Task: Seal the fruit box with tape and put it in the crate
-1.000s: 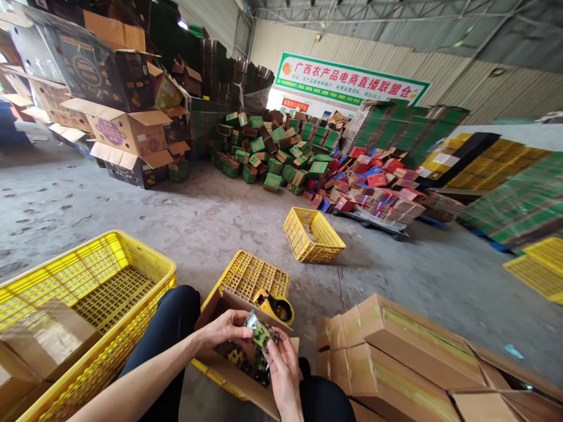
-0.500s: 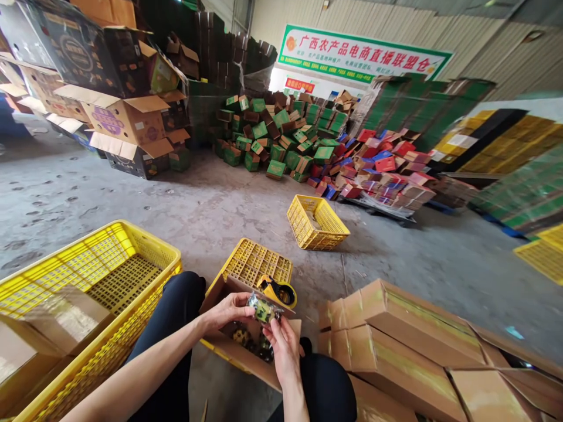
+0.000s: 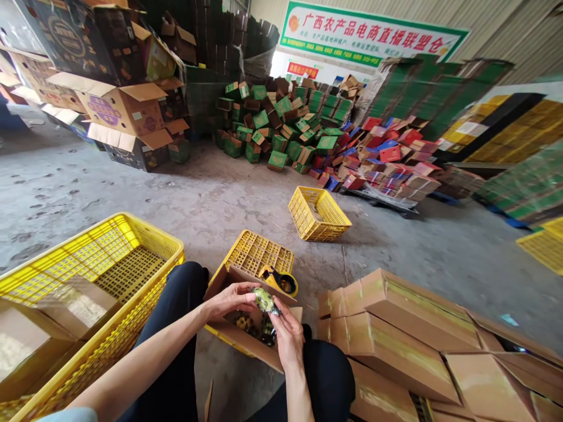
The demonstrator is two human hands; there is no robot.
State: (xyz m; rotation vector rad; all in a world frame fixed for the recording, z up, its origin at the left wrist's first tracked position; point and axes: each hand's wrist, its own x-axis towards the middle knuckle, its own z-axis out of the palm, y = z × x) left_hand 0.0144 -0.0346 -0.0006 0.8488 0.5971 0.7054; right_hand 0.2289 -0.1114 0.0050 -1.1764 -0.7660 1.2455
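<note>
Between my two hands is a small clear plastic packet (image 3: 264, 300) with green and dark contents; I cannot make out what is inside. The fingers of my left hand (image 3: 231, 300) pinch its left end, and my right hand (image 3: 287, 331) grips its lower right end. Below them stands an open cardboard box (image 3: 264, 353), with several more dark and yellowish wrapped pieces (image 3: 246, 322) inside. The box rests on an upturned yellow crate (image 3: 259, 253). A tape dispenser (image 3: 279, 280) lies on that crate, just beyond the box.
A large yellow crate (image 3: 176, 249) holding cardboard boxes stands at my left. Closed cartons (image 3: 413, 328) are stacked at my right. Another yellow crate (image 3: 319, 217) sits ahead on the concrete floor. Farther back lie heaps of green boxes (image 3: 277, 159) and red boxes (image 3: 389, 153).
The packet has turned between my fingers, its right end now tipped lower. The view has shifted slightly, and both hands stay over the box.
</note>
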